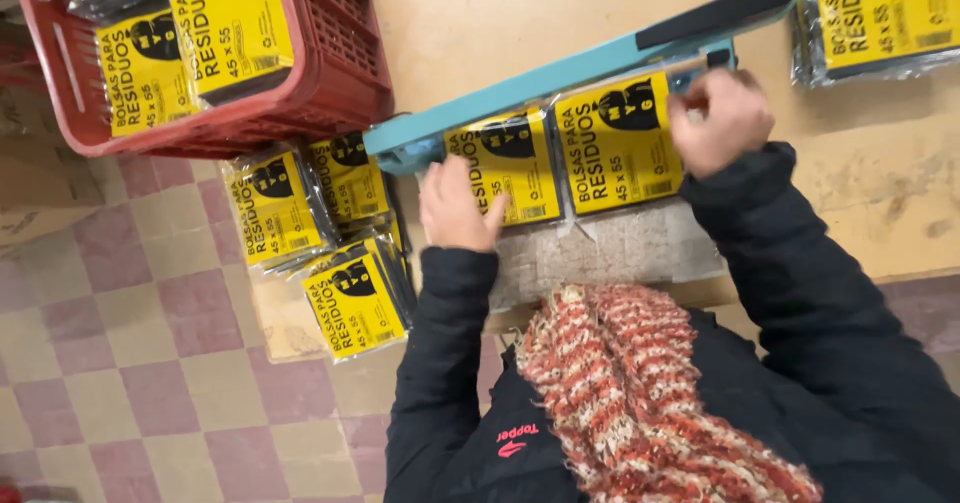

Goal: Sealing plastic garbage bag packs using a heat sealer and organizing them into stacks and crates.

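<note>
Touching yellow packets [560, 158] under both hands' grip.

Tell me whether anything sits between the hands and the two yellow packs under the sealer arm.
Nothing visible does. The left hand already rests on the left yellow pack, and the right hand touches the top right corner of the right yellow pack. Both packs lie under the teal sealer arm.
</note>
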